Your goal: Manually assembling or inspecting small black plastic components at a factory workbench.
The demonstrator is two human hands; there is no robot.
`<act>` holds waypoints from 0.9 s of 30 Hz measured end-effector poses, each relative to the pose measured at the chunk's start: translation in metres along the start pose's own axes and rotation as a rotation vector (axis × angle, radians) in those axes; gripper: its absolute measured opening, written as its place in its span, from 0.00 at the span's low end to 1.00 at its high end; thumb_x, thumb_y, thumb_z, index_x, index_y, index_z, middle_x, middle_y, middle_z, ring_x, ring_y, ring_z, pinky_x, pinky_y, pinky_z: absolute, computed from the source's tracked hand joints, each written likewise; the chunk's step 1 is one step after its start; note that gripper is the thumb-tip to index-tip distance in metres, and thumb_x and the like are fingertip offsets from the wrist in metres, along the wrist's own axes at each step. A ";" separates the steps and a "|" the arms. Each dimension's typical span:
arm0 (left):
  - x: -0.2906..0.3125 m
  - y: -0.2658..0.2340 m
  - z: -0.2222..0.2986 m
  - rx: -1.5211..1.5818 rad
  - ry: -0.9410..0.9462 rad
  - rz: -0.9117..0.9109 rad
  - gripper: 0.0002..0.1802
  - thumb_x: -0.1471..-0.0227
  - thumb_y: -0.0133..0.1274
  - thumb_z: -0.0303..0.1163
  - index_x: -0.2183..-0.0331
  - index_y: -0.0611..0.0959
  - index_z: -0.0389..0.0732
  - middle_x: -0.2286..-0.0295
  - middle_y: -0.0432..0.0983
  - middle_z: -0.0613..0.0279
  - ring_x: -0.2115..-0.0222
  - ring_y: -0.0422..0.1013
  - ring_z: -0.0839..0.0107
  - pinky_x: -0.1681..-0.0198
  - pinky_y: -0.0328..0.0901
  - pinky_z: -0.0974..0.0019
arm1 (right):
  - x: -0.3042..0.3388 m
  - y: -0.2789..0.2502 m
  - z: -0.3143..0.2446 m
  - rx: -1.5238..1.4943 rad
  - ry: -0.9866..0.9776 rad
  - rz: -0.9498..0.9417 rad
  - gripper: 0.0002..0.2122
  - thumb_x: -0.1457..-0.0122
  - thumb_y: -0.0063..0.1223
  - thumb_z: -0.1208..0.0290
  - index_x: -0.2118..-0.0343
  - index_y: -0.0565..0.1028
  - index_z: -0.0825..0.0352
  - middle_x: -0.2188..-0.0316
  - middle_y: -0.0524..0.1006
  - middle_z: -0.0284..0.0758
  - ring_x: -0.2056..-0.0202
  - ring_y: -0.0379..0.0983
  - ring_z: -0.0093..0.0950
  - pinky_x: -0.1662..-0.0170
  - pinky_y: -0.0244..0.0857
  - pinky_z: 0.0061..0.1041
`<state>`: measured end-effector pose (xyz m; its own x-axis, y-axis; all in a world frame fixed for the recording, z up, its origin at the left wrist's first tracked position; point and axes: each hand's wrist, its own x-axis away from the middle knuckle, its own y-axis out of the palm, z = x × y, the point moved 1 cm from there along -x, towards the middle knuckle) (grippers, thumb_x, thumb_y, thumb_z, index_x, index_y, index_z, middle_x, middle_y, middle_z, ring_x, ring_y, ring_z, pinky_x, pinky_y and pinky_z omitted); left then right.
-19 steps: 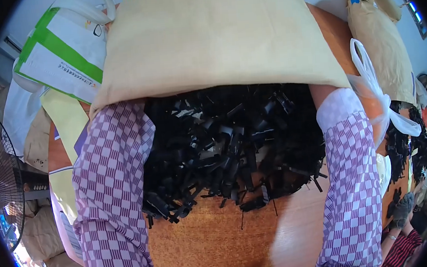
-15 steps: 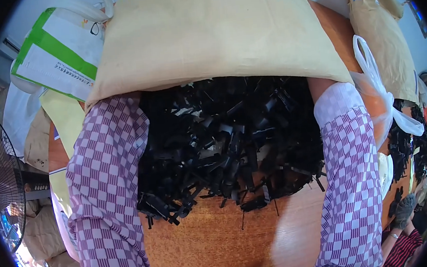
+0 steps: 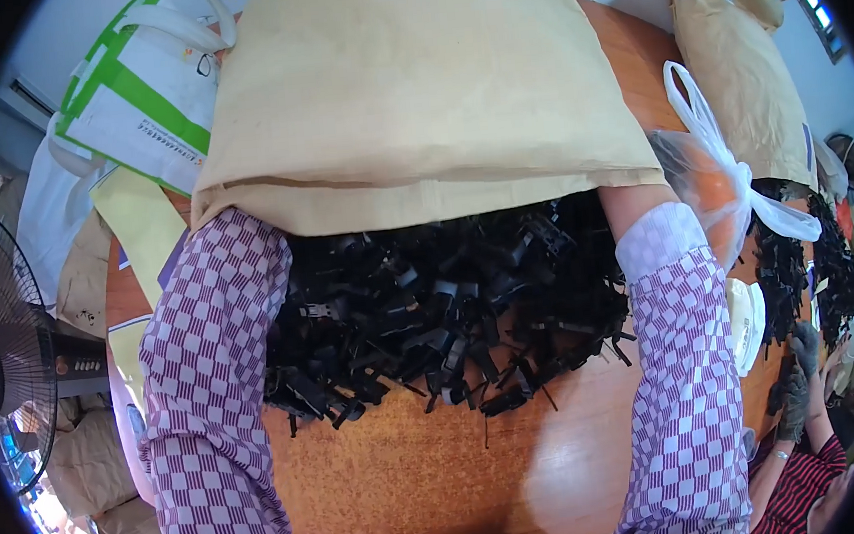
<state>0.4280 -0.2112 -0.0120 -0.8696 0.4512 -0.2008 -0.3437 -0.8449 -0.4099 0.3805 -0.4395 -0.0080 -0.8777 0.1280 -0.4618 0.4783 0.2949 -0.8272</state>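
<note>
A large tan paper bag (image 3: 413,87) lies across the far part of the table, its mouth toward me. From under its front edge spills a heap of small black plastic parts (image 3: 431,317), which look like clips. Both my arms, in purple-and-white checked sleeves, reach into the bag's mouth. My left arm (image 3: 206,325) enters at the left corner and its hand is hidden. On the right, my bare wrist (image 3: 638,208) shows above the cuff; that hand's fingers are hidden under the paper too. What either hand grips cannot be seen.
A white-and-green bag (image 3: 150,118) stands at the left, near a black fan (image 3: 2,351). A knotted clear plastic bag (image 3: 732,193) sits at the right. Beyond it are another tan sack (image 3: 743,81), more black parts (image 3: 781,284) and a co-worker's gloved hand (image 3: 797,378).
The bag's mouth has come lower, toward me, covering more of the heap's far side, and a fold shows along its edge. The whole view has shifted slightly. The co-worker's gloved hand has moved.
</note>
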 end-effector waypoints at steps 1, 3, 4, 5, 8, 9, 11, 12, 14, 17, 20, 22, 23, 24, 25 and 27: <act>0.005 0.002 -0.002 0.015 -0.024 -0.011 0.26 0.46 0.49 0.41 0.49 0.71 0.38 0.55 0.71 0.54 0.56 0.69 0.65 0.53 0.65 0.64 | 0.007 0.002 0.002 0.004 0.001 -0.008 0.17 0.41 0.42 0.67 0.50 0.69 0.65 0.52 0.72 0.45 0.48 0.66 0.40 0.46 0.60 0.31; 0.015 -0.003 0.004 0.035 -0.063 -0.024 0.26 0.46 0.49 0.41 0.48 0.71 0.38 0.55 0.71 0.54 0.56 0.69 0.66 0.53 0.64 0.64 | 0.015 -0.005 -0.002 0.005 -0.006 -0.013 0.17 0.41 0.42 0.67 0.49 0.69 0.65 0.51 0.71 0.45 0.48 0.66 0.40 0.46 0.60 0.31; 0.021 -0.008 0.012 0.042 -0.078 -0.027 0.26 0.46 0.49 0.41 0.48 0.71 0.38 0.55 0.71 0.54 0.56 0.69 0.66 0.53 0.64 0.65 | 0.018 -0.011 -0.009 0.003 -0.013 -0.010 0.17 0.41 0.42 0.67 0.49 0.69 0.65 0.51 0.71 0.45 0.48 0.66 0.40 0.46 0.60 0.31; 0.027 -0.012 0.019 0.050 -0.096 -0.031 0.26 0.46 0.49 0.41 0.48 0.71 0.38 0.55 0.71 0.54 0.56 0.69 0.66 0.53 0.64 0.65 | 0.022 -0.017 -0.015 0.002 -0.018 -0.010 0.17 0.41 0.42 0.67 0.49 0.69 0.65 0.51 0.71 0.45 0.48 0.66 0.40 0.45 0.60 0.31; 0.048 -0.022 0.034 0.077 -0.156 -0.046 0.27 0.47 0.50 0.41 0.48 0.70 0.38 0.55 0.71 0.55 0.56 0.69 0.66 0.53 0.64 0.66 | 0.037 -0.033 -0.032 0.000 -0.032 -0.017 0.17 0.41 0.42 0.68 0.49 0.69 0.65 0.51 0.71 0.45 0.48 0.66 0.40 0.45 0.60 0.31; 0.054 -0.027 0.040 0.085 -0.176 -0.048 0.27 0.47 0.50 0.41 0.48 0.70 0.38 0.55 0.71 0.55 0.56 0.69 0.67 0.52 0.64 0.66 | 0.041 -0.039 -0.038 -0.002 -0.039 -0.018 0.17 0.41 0.42 0.68 0.49 0.69 0.65 0.51 0.71 0.45 0.47 0.66 0.40 0.45 0.60 0.31; 0.065 -0.032 0.054 0.113 -0.208 -0.059 0.27 0.47 0.50 0.41 0.48 0.70 0.38 0.55 0.71 0.55 0.56 0.69 0.67 0.52 0.64 0.66 | 0.048 -0.056 -0.048 0.008 -0.048 -0.019 0.17 0.41 0.42 0.68 0.49 0.69 0.65 0.51 0.71 0.45 0.47 0.65 0.40 0.45 0.60 0.30; 0.071 -0.035 0.061 0.127 -0.221 -0.062 0.27 0.47 0.50 0.41 0.48 0.70 0.38 0.55 0.71 0.55 0.56 0.69 0.67 0.52 0.63 0.67 | 0.050 -0.064 -0.053 0.014 -0.056 -0.017 0.17 0.41 0.42 0.68 0.49 0.69 0.65 0.51 0.71 0.45 0.47 0.65 0.40 0.45 0.60 0.30; 0.083 -0.039 0.074 0.157 -0.248 -0.069 0.27 0.47 0.51 0.41 0.48 0.70 0.38 0.55 0.71 0.55 0.56 0.69 0.67 0.52 0.63 0.67 | 0.057 -0.081 -0.064 0.028 -0.070 -0.015 0.17 0.41 0.42 0.68 0.49 0.69 0.65 0.51 0.71 0.45 0.47 0.65 0.40 0.45 0.59 0.30; 0.105 -0.049 0.087 0.196 -0.291 -0.061 0.28 0.47 0.51 0.41 0.48 0.70 0.39 0.54 0.71 0.56 0.56 0.69 0.68 0.52 0.63 0.68 | 0.061 -0.100 -0.090 0.031 -0.104 -0.010 0.17 0.41 0.42 0.68 0.49 0.69 0.65 0.51 0.71 0.45 0.47 0.65 0.40 0.45 0.59 0.30; 0.124 -0.054 0.095 0.109 -0.274 -0.111 0.27 0.47 0.52 0.41 0.49 0.71 0.37 0.60 0.75 0.59 0.58 0.69 0.71 0.53 0.62 0.69 | 0.074 -0.118 -0.122 -0.173 -0.066 -0.118 0.18 0.41 0.40 0.71 0.48 0.68 0.67 0.50 0.70 0.46 0.47 0.65 0.40 0.43 0.57 0.31; 0.143 -0.047 0.098 -0.035 0.116 -0.057 0.25 0.52 0.56 0.41 0.53 0.74 0.40 0.54 0.72 0.54 0.58 0.72 0.59 0.54 0.64 0.64 | 0.092 -0.113 -0.127 -0.295 -0.151 -0.192 0.17 0.41 0.38 0.75 0.49 0.67 0.69 0.51 0.71 0.45 0.49 0.67 0.40 0.45 0.58 0.32; 0.155 -0.043 0.090 -0.156 0.118 0.024 0.23 0.53 0.57 0.40 0.55 0.76 0.42 0.57 0.72 0.53 0.59 0.72 0.57 0.55 0.65 0.62 | 0.095 -0.115 -0.131 -0.473 -0.409 -0.037 0.15 0.41 0.39 0.77 0.50 0.67 0.70 0.55 0.73 0.43 0.54 0.70 0.39 0.49 0.61 0.31; 0.174 -0.034 0.104 -0.272 0.112 0.096 0.20 0.54 0.57 0.39 0.58 0.77 0.44 0.61 0.73 0.52 0.61 0.72 0.55 0.57 0.66 0.60 | 0.104 -0.121 -0.132 -0.468 -0.410 -0.042 0.15 0.41 0.39 0.77 0.50 0.67 0.70 0.55 0.73 0.43 0.54 0.70 0.39 0.49 0.61 0.31; 0.189 -0.029 0.113 -0.303 0.168 0.154 0.18 0.56 0.58 0.39 0.61 0.77 0.45 0.65 0.71 0.54 0.64 0.72 0.54 0.60 0.67 0.58 | 0.115 -0.128 -0.137 -0.555 -0.343 -0.152 0.14 0.41 0.41 0.77 0.51 0.67 0.70 0.57 0.74 0.43 0.55 0.70 0.38 0.50 0.61 0.29; 0.215 -0.021 0.123 -0.374 0.286 0.210 0.21 0.58 0.60 0.37 0.60 0.76 0.48 0.62 0.69 0.56 0.63 0.71 0.54 0.60 0.66 0.56 | 0.128 -0.139 -0.145 -0.646 -0.252 -0.277 0.12 0.39 0.44 0.77 0.53 0.69 0.68 0.61 0.74 0.43 0.59 0.70 0.41 0.55 0.64 0.31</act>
<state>0.2046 -0.1315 0.0626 -0.7567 0.3873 -0.5268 0.0242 -0.7886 -0.6145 0.1971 -0.3268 0.0943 -0.8930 -0.2299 -0.3869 0.0590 0.7926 -0.6069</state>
